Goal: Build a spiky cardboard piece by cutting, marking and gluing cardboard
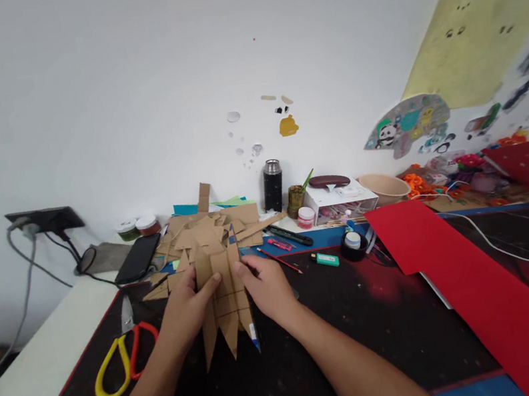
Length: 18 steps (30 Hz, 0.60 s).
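Both my hands hold a bundle of pointed cardboard strips (225, 302) above the black desk mat (293, 369). My left hand (187, 305) grips the bundle's left side, fingers wrapped over it. My right hand (266, 287) pinches its right side, thumb on the front. The strips' pointed ends hang down toward me. Behind them lies a heap of more cut cardboard pieces (209, 231).
Scissors with yellow and red handles (122, 360) lie at the left. A phone (137, 258), a black flask (272, 185), a tape roll (353, 244), a green lighter (326, 258), pens and a white box stand behind. A long red paper sheet (466, 286) covers the right.
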### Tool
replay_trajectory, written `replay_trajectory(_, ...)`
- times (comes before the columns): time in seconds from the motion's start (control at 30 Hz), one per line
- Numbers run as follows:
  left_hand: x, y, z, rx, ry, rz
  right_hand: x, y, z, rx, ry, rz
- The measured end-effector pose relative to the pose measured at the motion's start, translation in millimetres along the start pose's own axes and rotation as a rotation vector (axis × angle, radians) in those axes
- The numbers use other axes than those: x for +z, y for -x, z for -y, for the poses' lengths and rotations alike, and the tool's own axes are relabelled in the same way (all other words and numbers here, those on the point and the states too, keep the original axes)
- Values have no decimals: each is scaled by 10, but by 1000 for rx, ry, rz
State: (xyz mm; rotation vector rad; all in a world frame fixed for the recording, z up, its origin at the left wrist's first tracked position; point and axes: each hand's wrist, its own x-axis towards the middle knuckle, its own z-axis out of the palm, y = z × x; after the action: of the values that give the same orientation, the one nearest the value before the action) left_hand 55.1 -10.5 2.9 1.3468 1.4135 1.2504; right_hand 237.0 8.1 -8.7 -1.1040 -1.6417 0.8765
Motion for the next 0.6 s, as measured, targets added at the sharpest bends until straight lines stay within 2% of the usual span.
replay_trajectory(0.17, 7, 4, -17, -43, 116, -8, 5, -8, -15, -5, -59, 5)
replay_trajectory(0.4, -1, 41, -106, -269, 439, 33, 13, -58, -20, 217, -480, 71)
replay_trajectory(0.6, 26, 66, -150, -314, 488, 61, 24, -71, -8, 263, -622, 75)
